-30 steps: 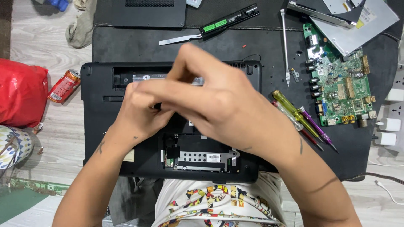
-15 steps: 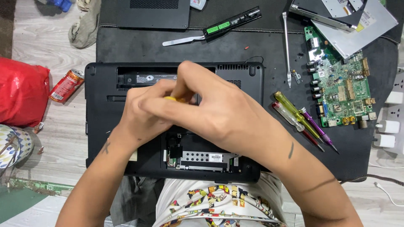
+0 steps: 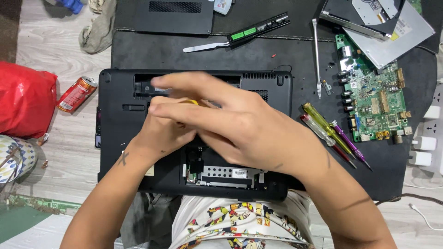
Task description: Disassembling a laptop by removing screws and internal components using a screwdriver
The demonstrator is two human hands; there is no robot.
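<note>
- Over the middle of the upturned black laptop (image 3: 115,138), the right hand (image 3: 249,129) lies across the left hand (image 3: 164,133), fingers stretched leftward; both seem closed around a small yellow-handled tool (image 3: 190,102), of which only a sliver shows between the fingers.
- Whether each hand truly grips that tool I cannot tell for certain; the left one is largely covered.
- Below the hands, an open bay shows a metal bracket (image 3: 226,173) and bare parts.
- Right of the laptop lie three screwdrivers (image 3: 323,124), just beside a green circuit board (image 3: 374,101); tweezers (image 3: 317,60) rest above them, a disc drive (image 3: 387,27) in the far corner.
- Left, on the floor: a drink can (image 3: 76,93) and a red bag (image 3: 25,99).
- Risk, as I judge it: the tool tip is unseen, so a slip could gouge the exposed parts, and a loosened screw could drop into the open bay.
- Hidden: the tool's tip, what it touches, and the laptop surface beneath the hands.
</note>
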